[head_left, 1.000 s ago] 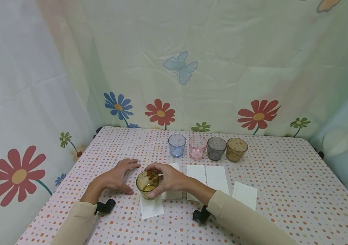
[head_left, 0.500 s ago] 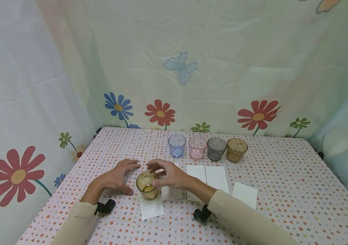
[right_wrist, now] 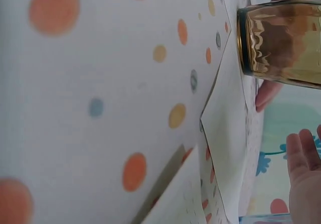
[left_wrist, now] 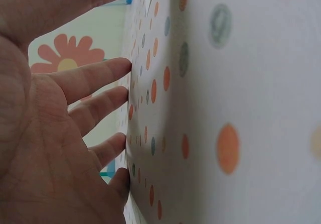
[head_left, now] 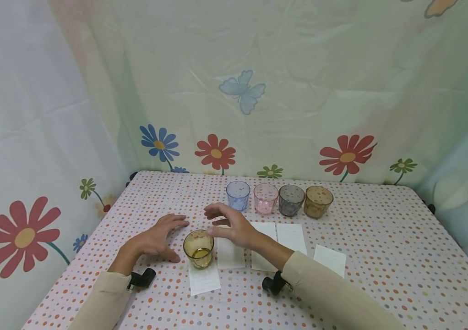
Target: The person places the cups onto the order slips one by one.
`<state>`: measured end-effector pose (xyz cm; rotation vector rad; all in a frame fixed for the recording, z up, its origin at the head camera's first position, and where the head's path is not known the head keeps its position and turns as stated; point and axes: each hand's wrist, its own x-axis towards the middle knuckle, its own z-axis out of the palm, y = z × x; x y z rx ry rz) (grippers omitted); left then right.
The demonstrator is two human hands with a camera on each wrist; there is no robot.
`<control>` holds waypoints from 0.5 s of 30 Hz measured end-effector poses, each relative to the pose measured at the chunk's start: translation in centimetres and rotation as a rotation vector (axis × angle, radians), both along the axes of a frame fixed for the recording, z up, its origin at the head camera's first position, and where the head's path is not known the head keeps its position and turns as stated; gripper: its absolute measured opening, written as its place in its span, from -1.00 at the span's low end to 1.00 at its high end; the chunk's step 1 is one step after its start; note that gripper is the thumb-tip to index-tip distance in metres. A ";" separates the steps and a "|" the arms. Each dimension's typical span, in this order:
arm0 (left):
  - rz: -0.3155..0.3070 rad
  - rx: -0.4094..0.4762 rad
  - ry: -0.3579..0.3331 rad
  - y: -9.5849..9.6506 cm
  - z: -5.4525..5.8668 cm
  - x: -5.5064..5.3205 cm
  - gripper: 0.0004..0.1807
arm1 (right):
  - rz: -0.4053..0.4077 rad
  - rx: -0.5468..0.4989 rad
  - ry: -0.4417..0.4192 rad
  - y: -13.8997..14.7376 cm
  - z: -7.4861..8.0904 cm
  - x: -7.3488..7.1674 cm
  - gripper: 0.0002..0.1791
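A yellow-amber glass [head_left: 198, 250] stands upright on a white slip of paper [head_left: 204, 282] at the left of the table. To the glass's right and slightly above it, my right hand [head_left: 234, 228] hovers with spread fingers, holding nothing. In the right wrist view the glass [right_wrist: 286, 43] is apart from the fingers [right_wrist: 303, 153] that show. On the glass's left side, my left hand [head_left: 157, 237] rests on the tablecloth, fingers extended and nothing in it. The left wrist view shows its fingertips touching the dotted cloth [left_wrist: 200, 98].
Along the back stand a blue glass [head_left: 238, 197], a pink glass [head_left: 265, 200], a grey glass [head_left: 291, 200] and a brown glass [head_left: 318, 202]. More white papers [head_left: 231, 254] lie in a row, including one farther right [head_left: 329, 260]. A flowered curtain [head_left: 291, 114] surrounds the table.
My right hand has let go of the yellow-amber glass and moved up and to the right, away from it. The glass and my left hand have stayed in place.
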<state>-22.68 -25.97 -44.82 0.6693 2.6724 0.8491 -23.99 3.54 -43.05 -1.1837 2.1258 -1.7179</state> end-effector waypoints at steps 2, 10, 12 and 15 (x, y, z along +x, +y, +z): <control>-0.005 -0.002 0.007 0.0 0.0 0.0 0.12 | -0.012 -0.023 0.010 0.1 0.1 -0.2 -0.41; -0.010 0.005 0.008 0.0 -0.1 -0.1 0.11 | -0.120 -0.064 0.047 0.4 0.8 -0.9 -0.43; -0.011 0.004 0.009 0.0 -0.1 -0.1 0.11 | -0.149 -0.069 0.051 0.5 0.9 -1.2 -0.40; -0.014 0.002 0.013 0.0 -0.1 -0.1 0.11 | -0.189 -0.081 0.053 0.7 1.2 -1.7 -0.40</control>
